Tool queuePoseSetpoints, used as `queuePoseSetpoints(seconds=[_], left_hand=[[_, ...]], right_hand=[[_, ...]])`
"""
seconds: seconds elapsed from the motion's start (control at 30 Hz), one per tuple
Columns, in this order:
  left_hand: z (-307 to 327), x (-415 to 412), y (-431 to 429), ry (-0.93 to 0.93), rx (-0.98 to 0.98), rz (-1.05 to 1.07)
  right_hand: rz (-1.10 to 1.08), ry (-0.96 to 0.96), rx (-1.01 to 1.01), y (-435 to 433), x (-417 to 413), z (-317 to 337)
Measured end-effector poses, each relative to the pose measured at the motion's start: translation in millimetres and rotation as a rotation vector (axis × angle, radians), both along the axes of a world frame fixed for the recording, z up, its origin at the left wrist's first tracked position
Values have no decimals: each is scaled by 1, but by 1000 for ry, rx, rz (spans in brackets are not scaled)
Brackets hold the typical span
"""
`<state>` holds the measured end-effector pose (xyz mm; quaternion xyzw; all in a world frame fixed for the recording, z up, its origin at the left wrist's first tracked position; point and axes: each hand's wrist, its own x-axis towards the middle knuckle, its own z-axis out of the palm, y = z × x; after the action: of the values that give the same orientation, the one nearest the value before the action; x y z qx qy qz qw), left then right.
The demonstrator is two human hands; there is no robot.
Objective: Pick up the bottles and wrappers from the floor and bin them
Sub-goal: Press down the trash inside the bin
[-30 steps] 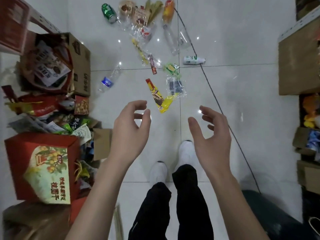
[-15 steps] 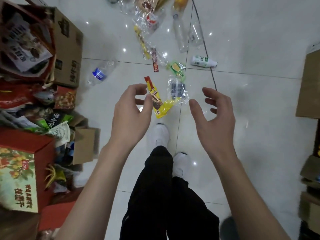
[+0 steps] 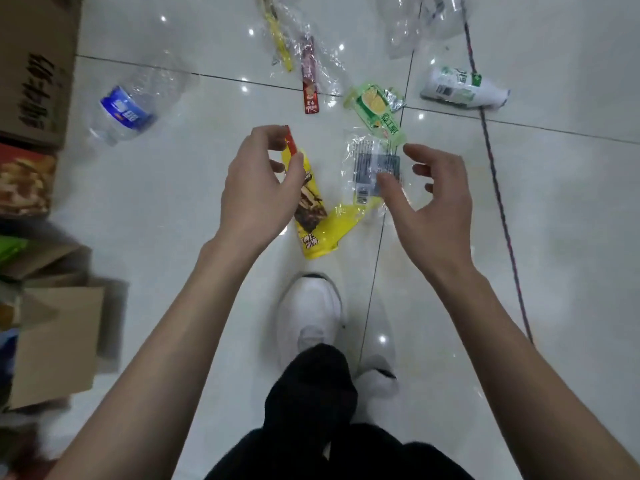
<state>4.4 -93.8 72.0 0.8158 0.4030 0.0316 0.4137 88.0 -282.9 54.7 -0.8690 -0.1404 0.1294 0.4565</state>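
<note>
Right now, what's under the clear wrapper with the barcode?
The yellow wrapper tucks under the clear wrapper at its lower edge; white floor shows through. The right hand hides one corner.

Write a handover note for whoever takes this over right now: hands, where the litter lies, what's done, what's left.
Left hand: loosely curled above the yellow wrapper, gripping nothing.
Right hand: open, over the clear wrapper.
On the floor beyond: green wrapper, red wrapper, blue-label bottle on the left, white bottle on the right, clear plastic at the top edge.
Done: nothing lifted, judging by the empty hands.
Left: pick up every piece and bin it; no bin identifiable in view.
</note>
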Motion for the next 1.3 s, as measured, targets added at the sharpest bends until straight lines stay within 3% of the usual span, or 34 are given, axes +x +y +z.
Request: queuePoseSetpoints(seconds=[0.23, 0.47, 0.63, 0.83, 1.07, 1.3], left_hand=[[-106, 1, 0, 183, 38, 33], [-157, 2, -8, 265, 109, 39], [-170, 3, -19, 279, 208, 1], [-177, 6, -21, 211, 85, 89], [-177, 9, -17, 150, 53, 52], [-172, 17, -15, 25, -50, 61]], right_hand=[[-38, -44, -16, 8, 6, -83], [-37, -67, -43, 4, 3, -116], [-48, -68, -55, 5, 0, -123], [-48, -52, -76, 7, 1, -130], [-103, -44, -122, 7, 9, -147], [-217, -62, -303, 12, 17, -166]])
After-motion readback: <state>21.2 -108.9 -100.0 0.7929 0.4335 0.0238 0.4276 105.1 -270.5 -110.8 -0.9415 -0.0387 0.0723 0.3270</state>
